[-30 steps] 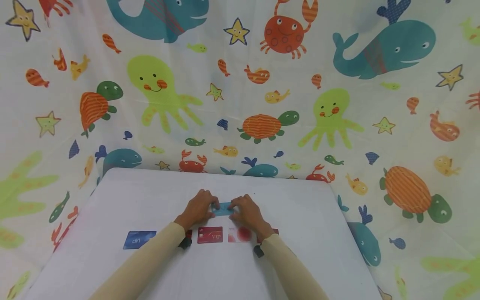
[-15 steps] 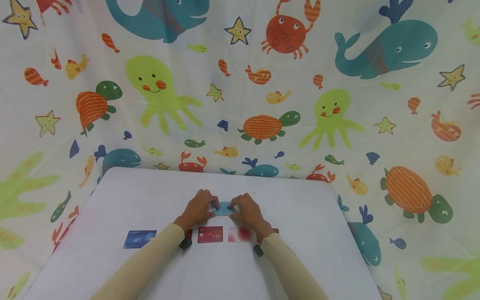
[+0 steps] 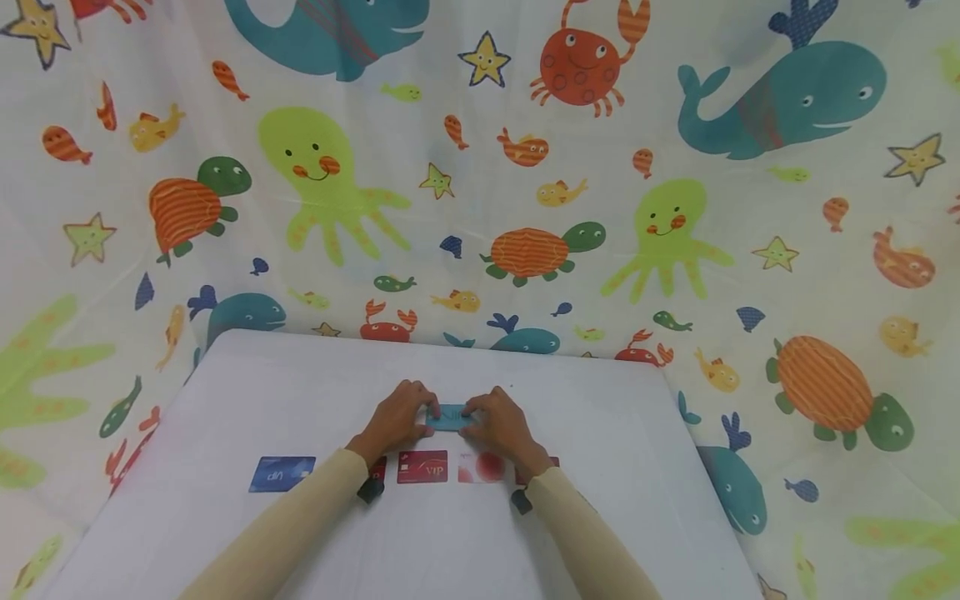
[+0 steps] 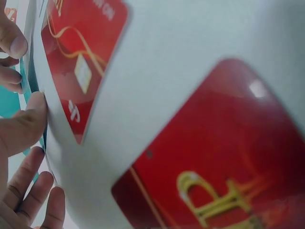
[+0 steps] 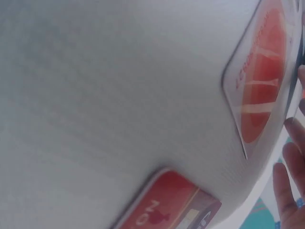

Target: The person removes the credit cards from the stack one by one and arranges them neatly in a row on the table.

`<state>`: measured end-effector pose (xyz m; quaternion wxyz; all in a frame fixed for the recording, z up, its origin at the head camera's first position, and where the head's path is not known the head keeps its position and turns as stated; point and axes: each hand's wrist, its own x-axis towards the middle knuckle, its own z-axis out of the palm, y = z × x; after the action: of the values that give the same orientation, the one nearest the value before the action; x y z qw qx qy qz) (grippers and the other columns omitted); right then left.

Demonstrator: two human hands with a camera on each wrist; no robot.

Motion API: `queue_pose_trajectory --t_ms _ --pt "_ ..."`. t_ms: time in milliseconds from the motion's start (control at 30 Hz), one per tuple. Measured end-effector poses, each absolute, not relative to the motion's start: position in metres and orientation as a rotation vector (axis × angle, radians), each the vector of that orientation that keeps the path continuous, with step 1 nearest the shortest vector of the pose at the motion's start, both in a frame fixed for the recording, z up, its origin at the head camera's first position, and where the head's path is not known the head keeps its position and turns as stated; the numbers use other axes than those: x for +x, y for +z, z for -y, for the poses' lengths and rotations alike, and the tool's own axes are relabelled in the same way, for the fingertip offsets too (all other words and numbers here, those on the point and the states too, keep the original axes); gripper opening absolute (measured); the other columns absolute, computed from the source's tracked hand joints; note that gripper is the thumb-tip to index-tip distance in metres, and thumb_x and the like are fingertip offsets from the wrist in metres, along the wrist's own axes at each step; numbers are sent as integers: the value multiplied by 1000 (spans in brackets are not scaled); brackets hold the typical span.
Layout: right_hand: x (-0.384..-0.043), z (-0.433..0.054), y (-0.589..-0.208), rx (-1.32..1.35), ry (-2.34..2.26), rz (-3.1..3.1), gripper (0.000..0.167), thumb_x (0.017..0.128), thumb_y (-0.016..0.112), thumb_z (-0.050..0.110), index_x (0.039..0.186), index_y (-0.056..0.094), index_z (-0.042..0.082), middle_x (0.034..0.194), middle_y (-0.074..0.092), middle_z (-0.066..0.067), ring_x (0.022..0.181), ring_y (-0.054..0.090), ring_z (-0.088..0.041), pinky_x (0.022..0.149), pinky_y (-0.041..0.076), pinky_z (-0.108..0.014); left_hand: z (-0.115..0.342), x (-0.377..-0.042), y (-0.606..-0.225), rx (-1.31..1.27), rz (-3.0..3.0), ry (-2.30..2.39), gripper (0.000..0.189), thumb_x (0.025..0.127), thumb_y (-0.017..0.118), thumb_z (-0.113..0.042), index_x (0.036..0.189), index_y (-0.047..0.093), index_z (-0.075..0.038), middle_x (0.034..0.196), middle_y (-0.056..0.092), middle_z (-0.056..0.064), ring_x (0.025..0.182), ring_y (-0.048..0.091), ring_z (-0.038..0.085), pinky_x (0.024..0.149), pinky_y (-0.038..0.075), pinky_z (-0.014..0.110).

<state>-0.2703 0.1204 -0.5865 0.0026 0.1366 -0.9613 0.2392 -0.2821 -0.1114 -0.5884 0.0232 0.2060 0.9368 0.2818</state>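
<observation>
A light-blue card (image 3: 452, 417) lies at the middle of the table, lettering on its face partly covered by fingers. Its left end is pinched between thumb and fingers of my left hand (image 3: 397, 417). My right hand (image 3: 497, 423) pinches the opposite end the same way. In the left wrist view, the left hand (image 4: 21, 131) is at the left edge, the card mostly hidden behind it. Only some fingertips of the right hand (image 5: 289, 176) show in the right wrist view. Nearer me lie a red VIP card (image 3: 422, 467) and a white card with a red circle (image 3: 481, 467).
A blue VIP card (image 3: 281, 474) lies at the left. Two more red cards are partly covered by my wrists, one on the left (image 3: 379, 468), one on the right (image 3: 553, 462). Behind the white table (image 3: 600, 433) hangs a curtain (image 3: 420, 208) printed with sea animals.
The head view has shifted slightly. Both hands keep their pinch on the light-blue card, which stays in about the same place; the other cards have not moved.
</observation>
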Motion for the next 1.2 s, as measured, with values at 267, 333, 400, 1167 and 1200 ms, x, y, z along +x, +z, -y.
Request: queue_pose_trajectory --t_ms 267,333,400,1167,1200 --pt "-263 -125 -584 423 753 3049 27 89 88 35 113 83 24 105 69 1 96 57 -12 87 56 -31 111 -276 -589 651 -2914 849 25 83 93 -21 102 77 -24 117 69 4 114 56 22 107 57 46" --pt "-261 -126 -583 434 752 3048 27 89 88 35 112 83 23 104 69 1 96 58 -13 87 56 -31 111 -274 -589 654 -2920 848 25 83 93 -22 102 77 -25 118 69 4 115 57 23 106 57 45" --pt "-259 -128 -582 450 757 3039 26 88 88 34 111 83 23 103 68 1 95 58 -13 86 56 -30 111 -272 -590 659 -2923 842 25 84 93 -23 102 77 -26 118 69 4 115 57 22 106 57 45" --pt "-236 -143 -574 440 834 3050 25 89 88 36 111 83 26 100 64 2 93 57 -12 83 52 -30 107 -248 -584 679 -2917 864 31 84 92 -29 111 76 -25 117 73 -2 101 56 14 98 57 39" --pt "-235 -144 -574 441 836 3053 25 89 88 36 111 83 26 100 64 2 93 56 -12 83 52 -30 107 -247 -583 683 -2917 874 31 84 92 -28 110 76 -25 117 74 -2 102 56 15 98 58 39"
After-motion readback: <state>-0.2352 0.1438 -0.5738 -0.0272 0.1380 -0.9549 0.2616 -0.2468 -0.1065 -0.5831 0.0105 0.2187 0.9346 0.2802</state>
